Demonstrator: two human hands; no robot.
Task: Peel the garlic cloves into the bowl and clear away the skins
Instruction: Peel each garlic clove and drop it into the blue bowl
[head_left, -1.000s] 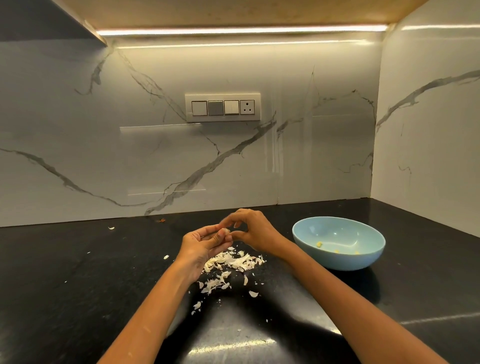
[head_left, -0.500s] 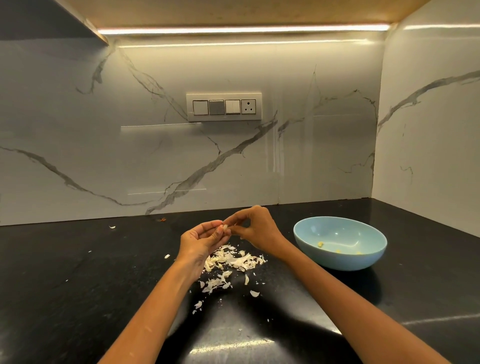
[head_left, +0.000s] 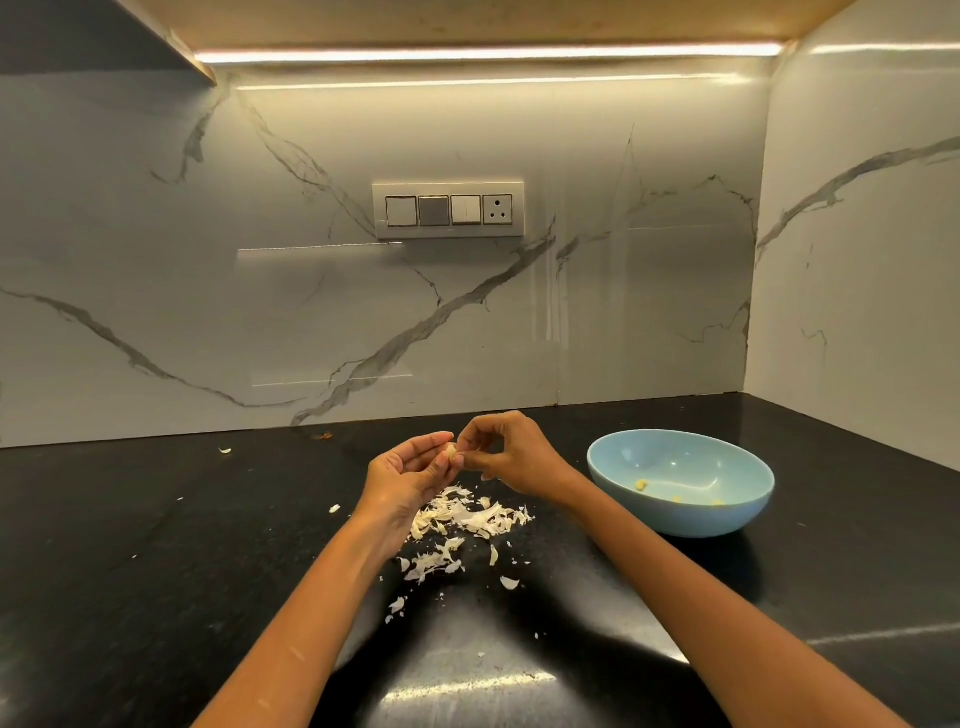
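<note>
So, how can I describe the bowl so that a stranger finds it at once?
Look at the black countertop, towards its right corner by the marble wall. The bowl stands there, right of the heap of garlic skins. It is the only pale blue, round vessel, with small yellowish bits inside.

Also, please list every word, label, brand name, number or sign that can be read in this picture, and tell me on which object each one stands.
None: no readable text appears anywhere in the head view.
The white wall switch panel with a round-pin socket shows no printing.
The pale blue ceramic bowl, the black stone counter and the white marble-pattern backsplash carry no label or mark.
</note>
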